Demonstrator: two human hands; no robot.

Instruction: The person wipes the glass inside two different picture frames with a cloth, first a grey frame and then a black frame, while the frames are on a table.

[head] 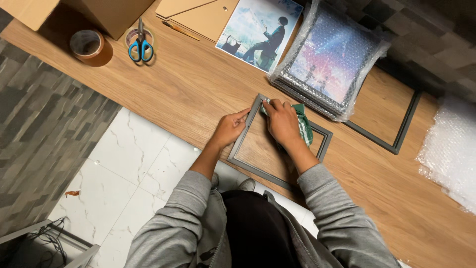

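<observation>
Right hand presses a green-and-white cloth against the top corner of a grey picture frame, fingers curled down over the cloth. Left hand rests flat on the frame's left rail, fingers together, steadying it (nothing pinched). The frame lies flat at the near edge of a wooden table. Just beyond it sits a stack of bubble-wrapped pictures; a second empty frame lies further right. Far left: blue-handled scissors and a roll of brown tape.
</observation>
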